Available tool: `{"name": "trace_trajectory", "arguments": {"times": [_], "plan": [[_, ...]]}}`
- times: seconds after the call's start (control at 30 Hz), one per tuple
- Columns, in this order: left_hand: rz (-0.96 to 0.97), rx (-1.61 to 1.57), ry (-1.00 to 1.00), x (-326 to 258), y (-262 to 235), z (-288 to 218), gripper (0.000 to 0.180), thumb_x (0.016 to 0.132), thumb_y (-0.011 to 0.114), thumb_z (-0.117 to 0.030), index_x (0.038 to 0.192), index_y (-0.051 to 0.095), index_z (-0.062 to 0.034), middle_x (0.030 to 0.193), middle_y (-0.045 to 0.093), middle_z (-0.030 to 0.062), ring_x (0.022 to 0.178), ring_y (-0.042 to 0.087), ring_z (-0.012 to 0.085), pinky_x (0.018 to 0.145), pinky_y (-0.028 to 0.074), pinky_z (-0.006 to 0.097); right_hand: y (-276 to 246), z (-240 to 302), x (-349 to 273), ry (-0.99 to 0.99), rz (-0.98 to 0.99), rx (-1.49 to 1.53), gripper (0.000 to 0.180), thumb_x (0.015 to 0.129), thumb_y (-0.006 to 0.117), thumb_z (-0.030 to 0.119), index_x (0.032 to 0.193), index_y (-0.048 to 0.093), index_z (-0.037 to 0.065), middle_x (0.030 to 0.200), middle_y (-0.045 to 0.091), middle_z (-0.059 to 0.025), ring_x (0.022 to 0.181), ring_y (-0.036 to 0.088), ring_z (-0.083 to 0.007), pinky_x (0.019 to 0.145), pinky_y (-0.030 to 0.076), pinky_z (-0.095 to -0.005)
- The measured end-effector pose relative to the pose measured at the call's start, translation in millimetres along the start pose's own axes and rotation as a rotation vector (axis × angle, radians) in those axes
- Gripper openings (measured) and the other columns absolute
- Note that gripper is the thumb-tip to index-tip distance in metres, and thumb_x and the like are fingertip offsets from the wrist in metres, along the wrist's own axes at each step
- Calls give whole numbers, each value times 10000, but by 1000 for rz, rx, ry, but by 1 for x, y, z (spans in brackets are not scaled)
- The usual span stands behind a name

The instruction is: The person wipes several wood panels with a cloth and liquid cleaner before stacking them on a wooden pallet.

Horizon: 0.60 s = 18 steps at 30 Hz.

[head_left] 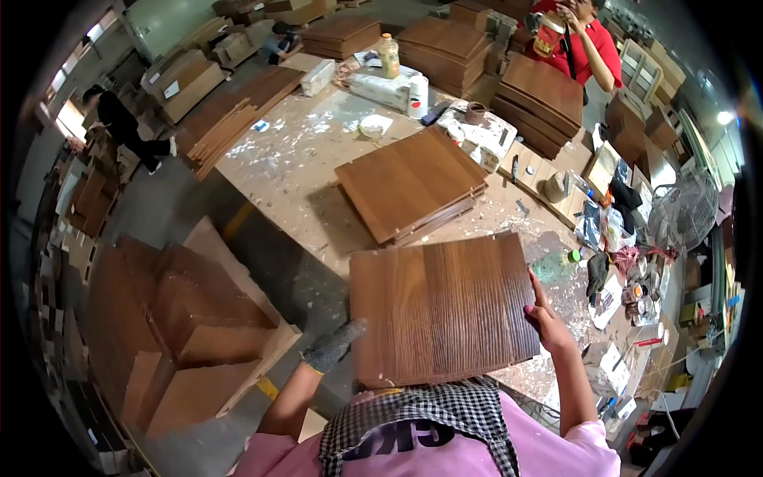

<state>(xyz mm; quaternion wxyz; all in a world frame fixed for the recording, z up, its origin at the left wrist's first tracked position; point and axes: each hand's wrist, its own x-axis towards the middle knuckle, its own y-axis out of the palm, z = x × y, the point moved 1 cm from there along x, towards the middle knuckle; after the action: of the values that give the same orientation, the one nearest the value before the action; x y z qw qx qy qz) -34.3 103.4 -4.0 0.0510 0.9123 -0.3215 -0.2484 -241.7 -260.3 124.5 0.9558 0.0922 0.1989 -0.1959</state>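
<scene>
In front of my body a brown wood-grain panel (441,310) is held tilted up between both hands. My right hand (550,326), bare, grips its right edge, with the thumb on the face side. At the left edge is my left hand (334,347) in a grey glove; its fingertips lap slightly over the edge and the rest of its grip is hidden. Just beyond lies a small stack of similar panels (413,183) on the paint-spattered worktable (278,171). A green-capped clear bottle (556,261) lies beside the held panel's upper right corner.
Tall panel stacks (540,103) stand along the table's far side. Tools, cups and rags crowd the right, near a fan (682,213). A pallet of brown boards (199,326) sits at left. A person in red (600,48) drinks at the back; another person (127,131) walks at far left.
</scene>
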Motion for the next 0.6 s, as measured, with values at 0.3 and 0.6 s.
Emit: {"name": "trace_trajectory", "arguments": {"times": [0.3, 0.6], "plan": [[-262, -547, -9, -115, -41, -18, 494, 956, 599, -310, 1356, 498, -38, 1283, 577, 113, 1122, 584, 220, 971, 489, 316, 103, -23, 5, -255, 42, -89, 838, 949, 638, 271, 1583, 112, 123, 1639, 127, -115, 1501, 124, -239, 1199, 136, -357], [-483, 233, 374, -127, -92, -25, 400, 1025, 508, -162, 1398, 455, -29, 1337, 533, 101, 1231, 512, 220, 1047, 426, 317, 179, 3, 67, -278, 246, -270, 886, 928, 672, 383, 1580, 118, 154, 1612, 173, -183, 1482, 186, -316, 1187, 210, -443]]}}
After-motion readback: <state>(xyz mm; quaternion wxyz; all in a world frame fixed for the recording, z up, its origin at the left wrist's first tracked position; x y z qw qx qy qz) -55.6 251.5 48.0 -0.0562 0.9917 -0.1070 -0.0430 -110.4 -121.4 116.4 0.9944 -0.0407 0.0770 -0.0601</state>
